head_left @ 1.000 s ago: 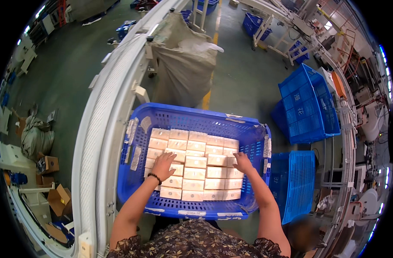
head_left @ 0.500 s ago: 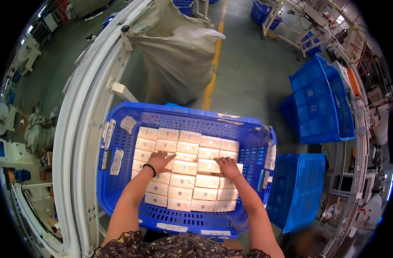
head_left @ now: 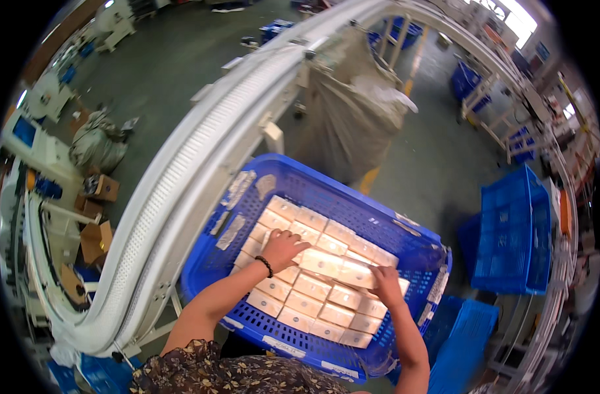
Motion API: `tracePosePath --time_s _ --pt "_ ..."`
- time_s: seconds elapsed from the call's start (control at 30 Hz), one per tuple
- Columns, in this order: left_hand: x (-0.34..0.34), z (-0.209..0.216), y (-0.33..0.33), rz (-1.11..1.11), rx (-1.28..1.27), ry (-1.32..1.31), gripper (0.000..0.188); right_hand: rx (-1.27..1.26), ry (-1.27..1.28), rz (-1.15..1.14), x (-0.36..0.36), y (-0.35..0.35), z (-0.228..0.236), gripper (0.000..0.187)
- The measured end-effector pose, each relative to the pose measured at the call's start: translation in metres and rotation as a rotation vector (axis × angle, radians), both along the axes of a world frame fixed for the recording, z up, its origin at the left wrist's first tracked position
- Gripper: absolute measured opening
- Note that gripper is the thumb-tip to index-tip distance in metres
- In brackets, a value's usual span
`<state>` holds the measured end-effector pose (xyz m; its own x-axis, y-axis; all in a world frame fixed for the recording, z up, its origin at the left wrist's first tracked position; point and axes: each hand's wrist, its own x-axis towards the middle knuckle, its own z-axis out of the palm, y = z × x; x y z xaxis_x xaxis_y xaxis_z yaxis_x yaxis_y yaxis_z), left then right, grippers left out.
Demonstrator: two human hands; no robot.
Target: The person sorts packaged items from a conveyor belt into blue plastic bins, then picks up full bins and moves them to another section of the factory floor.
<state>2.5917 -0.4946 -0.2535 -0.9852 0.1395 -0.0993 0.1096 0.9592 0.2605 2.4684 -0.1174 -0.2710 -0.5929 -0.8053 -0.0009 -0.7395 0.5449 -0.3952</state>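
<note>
A blue plastic basket (head_left: 198,279) in front of me holds rows of small cream-white packs (head_left: 304,303), each with a small round dark mark. Across the middle, a short row of packs (head_left: 323,262) sits slightly higher than those around it. My left hand (head_left: 285,250), with a dark bead bracelet at its wrist, grips the left end of this row, fingers curled over it. At the opposite end, my right hand (head_left: 385,286) presses in with bent fingers, so the row is squeezed between both hands. The undersides of these packs are hidden.
A curved white conveyor (head_left: 157,203) runs along the basket's left side. Behind the basket hangs a large grey-beige sack (head_left: 349,115). Blue crates (head_left: 510,230) stand at the right, with another blue crate (head_left: 459,348) nearer me. Open cardboard boxes (head_left: 96,241) lie far left.
My view has turned, so the basket appears tilted and farther right. Both hands have closed on the ends of a middle row of packs, which now stands slightly raised.
</note>
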Motion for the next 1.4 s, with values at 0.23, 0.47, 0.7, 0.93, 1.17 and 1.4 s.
tracePosePath --time_s 0.23,0.47,0.7,0.93,1.17,1.4 --pt "0.123 0.224 -0.052 0.400 -0.110 0.652 0.057 -0.151 0.547 0.250 0.013 -0.129 0.279 0.065" --pt "0.333 0.284 -0.117 0.998 -0.316 0.622 0.070 -0.321 0.517 0.889 0.098 -0.395 0.357 0.060" --pt "0.448 0.250 -0.151 1.305 -0.168 0.268 0.080 -0.111 0.243 1.291 0.195 -0.560 0.289 0.074" --pt "0.472 0.289 -0.173 1.255 -0.337 0.009 0.083 -0.358 -0.040 0.938 0.145 -0.485 0.283 0.078" --pt "0.237 0.225 -0.104 0.758 1.042 0.386 0.042 0.067 0.007 -0.083 -0.010 -0.194 0.115 0.049" --pt "0.061 -0.003 -0.018 0.165 0.179 -0.444 0.080 0.627 -0.329 -0.272 0.065 0.030 -0.030 0.084"
